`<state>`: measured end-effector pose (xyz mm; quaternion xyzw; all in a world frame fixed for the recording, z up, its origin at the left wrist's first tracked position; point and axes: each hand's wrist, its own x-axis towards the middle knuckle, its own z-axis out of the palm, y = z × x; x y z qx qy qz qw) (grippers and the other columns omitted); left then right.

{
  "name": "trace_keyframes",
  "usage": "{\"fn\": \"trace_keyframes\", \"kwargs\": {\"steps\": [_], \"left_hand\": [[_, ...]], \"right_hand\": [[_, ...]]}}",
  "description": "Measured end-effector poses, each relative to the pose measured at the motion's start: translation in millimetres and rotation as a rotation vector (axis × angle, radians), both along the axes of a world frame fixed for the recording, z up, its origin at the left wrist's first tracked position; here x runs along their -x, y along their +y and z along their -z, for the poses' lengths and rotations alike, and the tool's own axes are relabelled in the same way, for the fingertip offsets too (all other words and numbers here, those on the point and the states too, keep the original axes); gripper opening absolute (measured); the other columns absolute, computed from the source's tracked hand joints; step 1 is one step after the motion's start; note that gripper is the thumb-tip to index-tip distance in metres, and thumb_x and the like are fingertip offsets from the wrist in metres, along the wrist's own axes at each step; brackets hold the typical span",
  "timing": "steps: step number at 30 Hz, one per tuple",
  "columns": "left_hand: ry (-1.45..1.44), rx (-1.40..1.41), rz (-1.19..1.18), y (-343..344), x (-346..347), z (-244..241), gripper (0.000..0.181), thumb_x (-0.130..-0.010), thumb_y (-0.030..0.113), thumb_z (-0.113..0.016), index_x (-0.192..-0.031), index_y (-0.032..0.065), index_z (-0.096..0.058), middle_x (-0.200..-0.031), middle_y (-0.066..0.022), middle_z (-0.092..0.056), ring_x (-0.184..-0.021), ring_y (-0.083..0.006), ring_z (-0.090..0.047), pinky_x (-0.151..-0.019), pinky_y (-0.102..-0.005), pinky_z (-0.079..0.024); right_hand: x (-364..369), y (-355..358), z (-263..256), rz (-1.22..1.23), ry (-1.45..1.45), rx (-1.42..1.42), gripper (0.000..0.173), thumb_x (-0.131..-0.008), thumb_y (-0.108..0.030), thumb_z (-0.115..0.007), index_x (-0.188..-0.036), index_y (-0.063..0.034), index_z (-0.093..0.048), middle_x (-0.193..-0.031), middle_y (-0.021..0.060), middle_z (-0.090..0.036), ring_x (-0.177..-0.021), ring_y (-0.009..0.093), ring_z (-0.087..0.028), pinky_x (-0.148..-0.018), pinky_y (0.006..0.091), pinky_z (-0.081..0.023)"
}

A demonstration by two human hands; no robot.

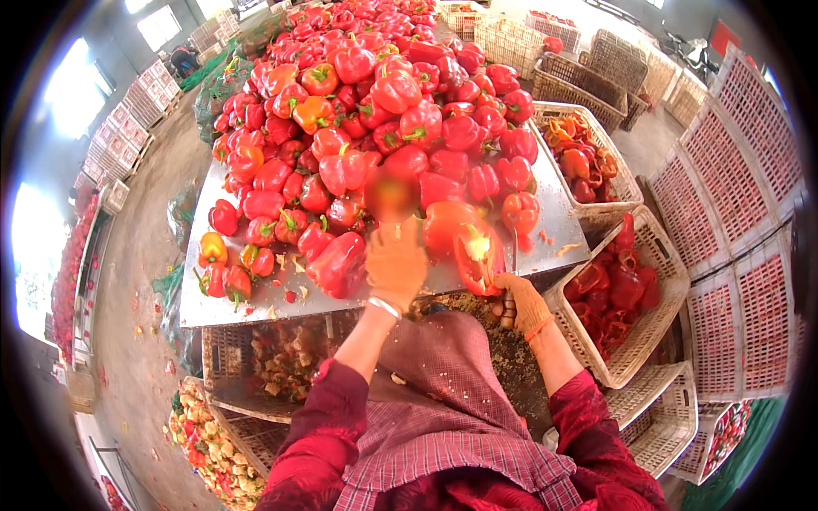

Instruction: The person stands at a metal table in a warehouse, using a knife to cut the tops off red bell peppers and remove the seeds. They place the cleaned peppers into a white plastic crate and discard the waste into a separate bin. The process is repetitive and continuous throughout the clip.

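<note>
My left hand (396, 265), in an orange knit glove, reaches over the near part of the metal tabletop (255, 305). Its fingertips meet a blurred patch at the pepper heap, so whether they grip anything is unclear. My right hand (527, 306), gloved alike, is closed around the banded handle of a knife (508, 310), whose thin blade points away from me. Against that hand's fingers, at the table's front edge, a cut red bell pepper (484, 268) shows its pale seed core. A whole red bell pepper (339, 265) lies left of my left hand.
A large heap of red bell peppers (396, 89) covers most of the table. On the right stand a plastic crate (668, 306) of cut red pepper pieces and another crate (629, 185) of orange-red pieces. Below the table's left side, a crate (223, 358) holds cores and scraps.
</note>
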<state>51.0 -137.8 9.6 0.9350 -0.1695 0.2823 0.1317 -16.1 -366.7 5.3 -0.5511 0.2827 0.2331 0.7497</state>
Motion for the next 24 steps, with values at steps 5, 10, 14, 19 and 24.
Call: {"fn": "trace_keyframes", "kwargs": {"steps": [5, 10, 14, 19, 24], "left_hand": [[0.174, -0.207, 0.358, -44, 16, -7, 0.042, -0.078, 0.016, -0.064, -0.118, 0.0073, -0.054, -0.11, -0.0137, -0.055, -0.094, -0.0286, -0.061, -0.074, -0.0391, -0.053], [0.185, -0.486, 0.356, -60, 17, 28, 0.035, -0.08, 0.021, -0.064, -0.109, 0.0036, -0.056, -0.09, -0.0113, -0.059, -0.07, -0.0247, -0.067, -0.054, -0.0369, -0.054], [0.365, -0.446, 0.237, -78, 8, 27, 0.031, -0.081, 0.022, -0.064, -0.102, 0.0016, -0.058, -0.086, -0.0151, -0.064, -0.066, -0.0276, -0.069, -0.054, -0.0373, -0.055], [0.604, -0.38, 0.209, -85, -10, 24, 0.025, -0.081, 0.024, -0.065, -0.096, 0.004, -0.061, -0.087, -0.0172, -0.067, -0.073, -0.0336, -0.069, -0.062, -0.0425, -0.055], [0.593, 0.053, 0.331, -67, -10, 26, 0.022, -0.083, 0.023, -0.062, -0.095, 0.0043, -0.062, -0.088, -0.0165, -0.067, -0.078, -0.0336, -0.068, -0.066, -0.045, -0.053]], "right_hand": [[8, -1, -7, -0.14, -0.026, 0.069, 0.033, -0.083, -0.037, -0.058, -0.08, -0.0043, -0.063, -0.055, 0.0056, -0.056, -0.041, 0.015, -0.051, -0.035, 0.0247, -0.033], [16, -22, -20, -0.273, -0.022, 0.074, 0.04, -0.085, -0.042, -0.06, -0.08, -0.0032, -0.065, -0.06, 0.0052, -0.057, -0.043, 0.014, -0.049, -0.039, 0.0264, -0.035], [13, -9, -19, -0.115, -0.223, 0.335, 0.055, -0.083, -0.04, -0.068, -0.119, 0.0012, -0.059, -0.07, 0.0045, -0.059, -0.044, 0.012, -0.049, -0.037, 0.0261, -0.033], [-7, -8, -9, -0.034, -0.284, 0.29, 0.065, -0.078, -0.024, -0.069, -0.136, -0.0022, -0.048, -0.071, 0.0023, -0.057, -0.043, 0.011, -0.048, -0.037, 0.0262, -0.033], [2, -13, 11, 0.063, -0.316, 0.254, 0.059, -0.077, -0.017, -0.067, -0.132, -0.0014, -0.052, -0.07, 0.0013, -0.055, -0.044, 0.01, -0.047, -0.037, 0.0256, -0.033]]}}
